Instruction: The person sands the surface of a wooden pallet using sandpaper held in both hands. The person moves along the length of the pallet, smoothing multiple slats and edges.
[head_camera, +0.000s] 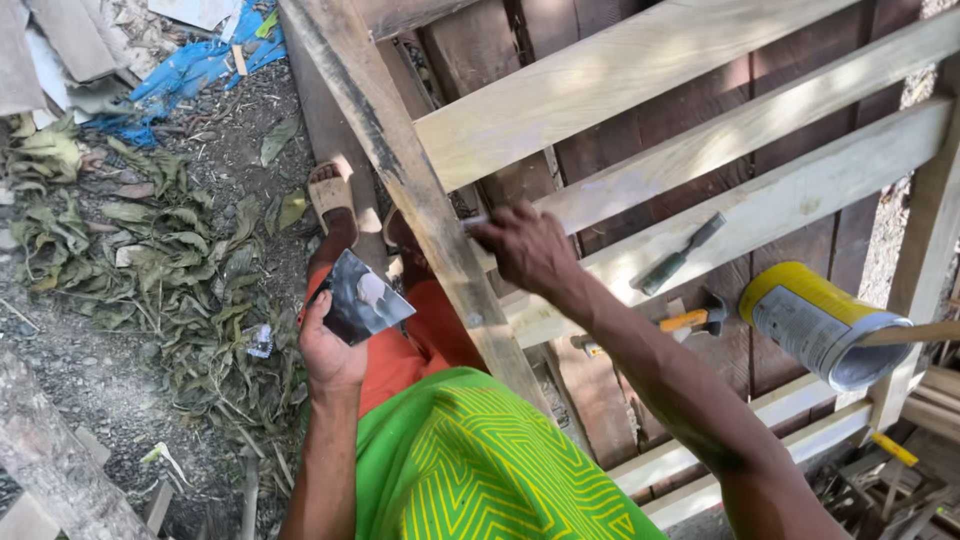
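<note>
Left hand (330, 350) grips flat grey metal scraper blade (362, 298); right hand (525, 245) fingers curled closed, pressing pale wooden slat frame (640, 70), contents hidden.

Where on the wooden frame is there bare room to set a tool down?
Free: the top pale slat, bare along its length, and the third slat right of the scraper. Crowded: low right, with hammer and tipped yellow can. The right hand covers the joint at the dark post.

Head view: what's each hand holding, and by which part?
Left hand holds a flat metal scraper blade by its lower edge. Right hand presses at a wooden slat joint; anything gripped there can't be told.
</note>
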